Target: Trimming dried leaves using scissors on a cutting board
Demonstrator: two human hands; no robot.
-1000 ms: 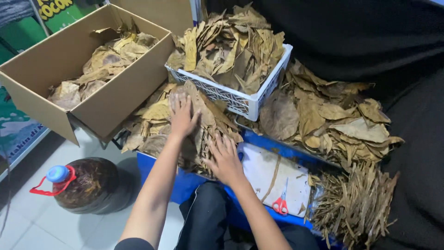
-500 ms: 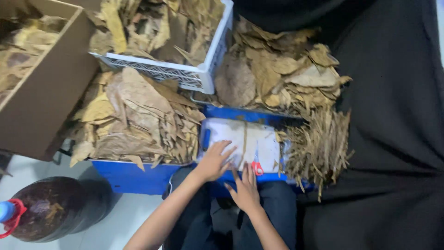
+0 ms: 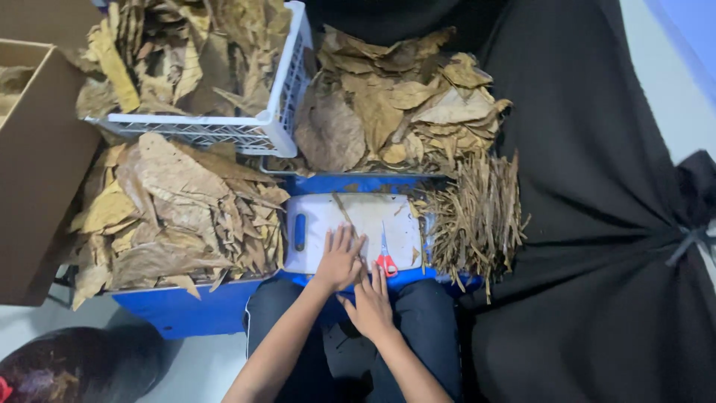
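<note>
hands: left (image 3: 339,261), right (image 3: 369,304) flat, spread | board (image 3: 358,224) under left | scissors (image 3: 385,257) beside right

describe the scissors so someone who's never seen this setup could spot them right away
Find the blue plastic tray heaped with dry brown leaves, then the white rectangular cutting board lying on its right part. The small red-handled scissors lie at the board's near edge, just above the right hand. They are the only red thing among the white board and brown leaves.
</note>
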